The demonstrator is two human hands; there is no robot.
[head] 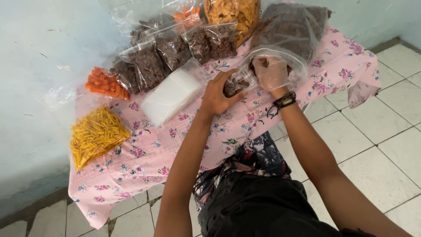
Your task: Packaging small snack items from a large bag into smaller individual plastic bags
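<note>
- Pale walls and a tiled floor (377, 145) frame a bench (144, 162) under a pink floral cloth.
- Small bag (237, 83) of brown snacks sits mid-bench, pinched at its mouth by the bare left hand (218, 94).
- Right hand (270, 72), in a thin clear glove, is curled inside the big bag (285, 44), fingers closed on a scoop of snacks.
- Judged from this: keep the small bag's mouth wide and close under the scoop, so nothing spills.
- Beside it lie flat empty bags (169, 96), filled brown bags (175, 50), orange sticks (105, 83) and yellow sticks (96, 134).

Glossy clear plastic bag (239, 81) — matt floral cloth tablecloth (149, 153).
</note>
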